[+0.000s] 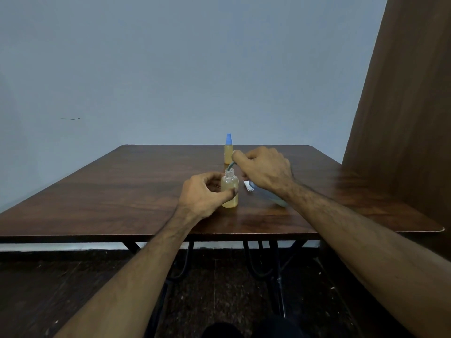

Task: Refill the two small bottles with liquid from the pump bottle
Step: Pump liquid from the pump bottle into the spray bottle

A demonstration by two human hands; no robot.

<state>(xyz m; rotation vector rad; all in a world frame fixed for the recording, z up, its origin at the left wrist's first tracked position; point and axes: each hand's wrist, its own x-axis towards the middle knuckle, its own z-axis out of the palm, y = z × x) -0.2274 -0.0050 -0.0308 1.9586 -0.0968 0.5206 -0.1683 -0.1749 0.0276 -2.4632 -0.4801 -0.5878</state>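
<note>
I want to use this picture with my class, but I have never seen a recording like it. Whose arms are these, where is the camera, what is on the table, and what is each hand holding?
No machine here: the arms belong to a person wearing a wide-angle camera on the head, looking forward and down.

On the wooden table stand two small bottles of yellowish liquid. The far one has a blue cap. The near open bottle has no cap, and the left hand holds it steady.

The right hand grips the top of the pump bottle, which it mostly hides. The thin spout points into the open bottle's neck. A small white thing lies beside it; I cannot tell what.
</note>
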